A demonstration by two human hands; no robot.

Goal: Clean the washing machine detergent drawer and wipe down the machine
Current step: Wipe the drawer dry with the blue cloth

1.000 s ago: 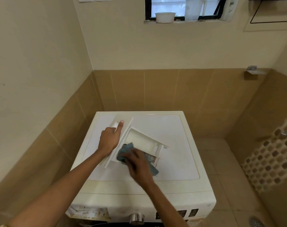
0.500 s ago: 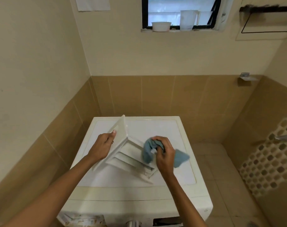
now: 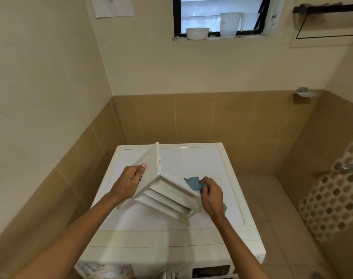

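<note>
Washer top point(image 3: 201, 158), one drawer point(image 3: 169, 191) (tilted), one cloth point(image 3: 193, 183)

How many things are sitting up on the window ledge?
2. A white bowl sits at the left of the ledge, and a see-through jug stands to its right. None seem hidden.

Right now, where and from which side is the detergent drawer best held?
Probably its front panel, from the person's left, as the left hand grips it: the panel stands tilted up with a broad edge, leaving the ribbed body free for the right hand and blue cloth.
</note>
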